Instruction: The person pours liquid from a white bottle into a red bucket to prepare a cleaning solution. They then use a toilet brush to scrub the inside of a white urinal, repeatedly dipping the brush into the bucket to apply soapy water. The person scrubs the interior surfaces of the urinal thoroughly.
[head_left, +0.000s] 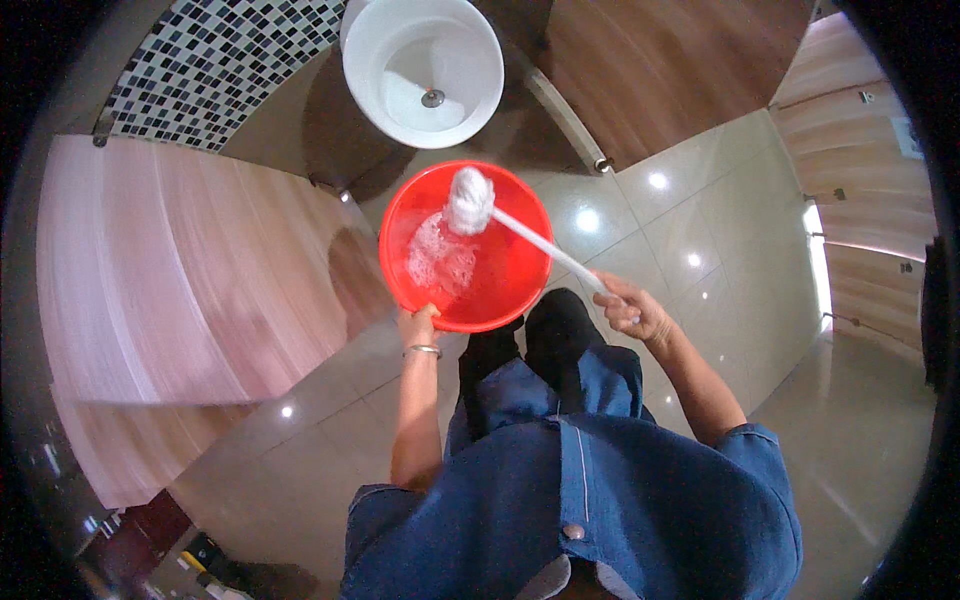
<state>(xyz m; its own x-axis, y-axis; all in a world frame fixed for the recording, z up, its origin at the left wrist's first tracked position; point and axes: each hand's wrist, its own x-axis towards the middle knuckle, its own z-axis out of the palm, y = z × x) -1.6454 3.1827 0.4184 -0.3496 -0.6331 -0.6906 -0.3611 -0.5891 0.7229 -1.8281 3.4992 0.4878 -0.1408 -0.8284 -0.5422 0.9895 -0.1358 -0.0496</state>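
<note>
My left hand (419, 324) grips the near-left rim of a red plastic basin (514, 277), its thumb over the edge. Soapy water with white foam (441, 255) lies in the basin's left part. In my right hand (626, 306) is the end of the white handle of a toilet brush (471, 202). Its rounded white head, which looks wet or foamy, is above the far part of the basin; whether it touches the water I cannot tell. Just beyond the basin is a white ceramic urinal (424, 112) with a round metal drain (433, 98) at its bottom.
Partition panels stand left (187, 277) and right (660, 67) of the urinal. A pale pipe or rail (566, 124) runs beside it. Glossy floor tiles (705, 202) reflect lights. Black-and-white mosaic (232, 67) covers the wall. Several blurred items (202, 559) are at lower left.
</note>
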